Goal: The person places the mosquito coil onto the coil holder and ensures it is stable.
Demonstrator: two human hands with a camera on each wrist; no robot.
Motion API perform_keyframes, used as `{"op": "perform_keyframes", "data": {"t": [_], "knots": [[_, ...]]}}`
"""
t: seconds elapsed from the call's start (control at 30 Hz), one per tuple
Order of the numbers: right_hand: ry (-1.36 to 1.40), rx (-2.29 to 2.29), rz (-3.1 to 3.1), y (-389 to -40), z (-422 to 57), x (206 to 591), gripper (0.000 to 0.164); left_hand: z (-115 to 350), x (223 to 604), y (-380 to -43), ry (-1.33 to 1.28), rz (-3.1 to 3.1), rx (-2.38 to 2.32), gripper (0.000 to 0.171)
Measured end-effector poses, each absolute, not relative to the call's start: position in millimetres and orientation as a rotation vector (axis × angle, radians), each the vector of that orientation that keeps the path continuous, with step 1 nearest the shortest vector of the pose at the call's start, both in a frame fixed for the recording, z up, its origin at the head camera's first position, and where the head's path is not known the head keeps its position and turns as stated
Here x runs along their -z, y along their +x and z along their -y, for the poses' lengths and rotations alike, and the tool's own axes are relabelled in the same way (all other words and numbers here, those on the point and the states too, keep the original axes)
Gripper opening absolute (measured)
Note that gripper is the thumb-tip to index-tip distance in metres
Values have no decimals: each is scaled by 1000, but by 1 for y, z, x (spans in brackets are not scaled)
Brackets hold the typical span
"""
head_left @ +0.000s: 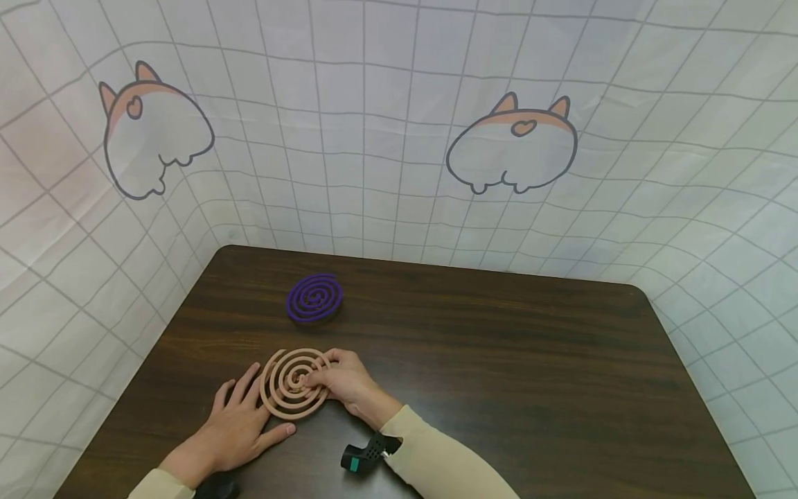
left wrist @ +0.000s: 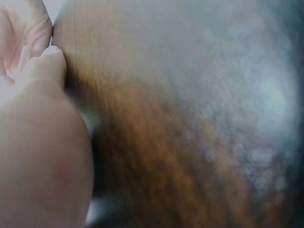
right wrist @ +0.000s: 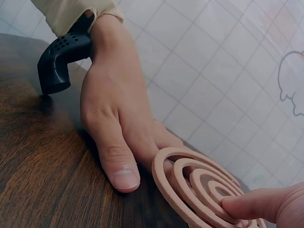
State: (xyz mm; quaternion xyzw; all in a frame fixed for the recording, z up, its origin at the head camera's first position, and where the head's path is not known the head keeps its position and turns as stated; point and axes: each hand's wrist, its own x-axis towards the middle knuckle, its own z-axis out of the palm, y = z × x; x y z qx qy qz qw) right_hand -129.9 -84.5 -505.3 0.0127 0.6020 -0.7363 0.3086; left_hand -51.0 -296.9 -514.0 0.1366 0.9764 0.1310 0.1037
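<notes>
A tan mosquito coil (head_left: 271, 409), a flat spiral of several rings, is tilted above the table in front of me. My right hand (head_left: 350, 382) pinches it from the right side, with the thumb on its upper face and fingers behind. In the right wrist view the same coil (right wrist: 164, 178) shows the thumb pressing near its centre. My left hand (head_left: 233, 431) lies with fingers spread on the table, close against the coil's left edge. The left wrist view shows mainly the left thumb (left wrist: 47, 71) and blurred wood.
A purple spiral coil (head_left: 314, 299) lies farther back on the dark wooden table (head_left: 499, 360). Black wrist cameras (head_left: 368, 454) are strapped at the cuffs. A white gridded curtain (head_left: 374, 138) with printed animal figures surrounds the table's back and sides.
</notes>
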Motion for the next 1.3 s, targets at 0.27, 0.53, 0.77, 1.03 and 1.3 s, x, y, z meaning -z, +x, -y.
{"op": "perform_keyframes", "data": {"t": [0.27, 0.53, 0.77, 1.03, 1.3], "knots": [[21, 1939, -1600, -131, 85, 507, 22, 297, 514, -51, 397, -2880, -384, 84], [22, 1922, -1643, -133, 86, 508, 23, 297, 515, -52, 389, -2870, -380, 84], [4, 1920, -1651, -134, 86, 509, 24, 296, 513, -51, 388, -2864, -393, 83], [9, 1945, -1638, -133, 85, 508, 24, 296, 513, -51, 393, -2872, -389, 83], [-3, 1950, -1628, -133, 85, 507, 24, 296, 514, -51, 392, -2874, -386, 82]]}}
